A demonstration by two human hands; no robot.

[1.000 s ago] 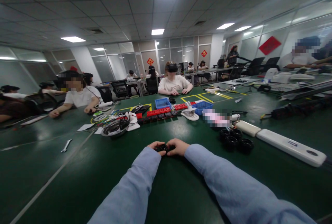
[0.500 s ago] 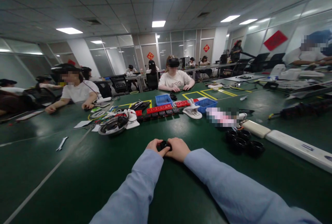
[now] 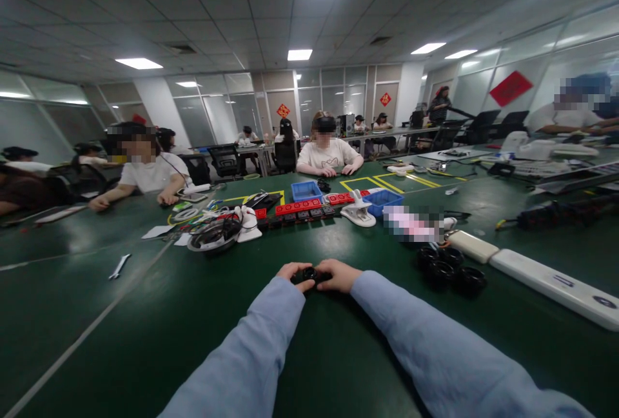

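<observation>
head view shows a small black round part (image 3: 309, 273) between the two hands, low over the green surface (image 3: 333, 347), in front of the person; whether it touches the surface, i cannot tell. the left hand (image 3: 296, 275) is nearly closed, with thumb and fingers around the left side of the part. the right hand (image 3: 338, 275) is also closed to a narrow pinch, at the part's right side. if the dark bit by the right fingertips is a second piece, i cannot tell.

the part looks glossy, so i judge it is hard plastic: light, stiff, not very fragile, but perhaps a little slippery. the safer hold seems to be on opposite outer sides, with fingers away from the round opening. similar black round parts (image 3: 441, 270) lie grouped to the right, well apart from the hands.
</observation>
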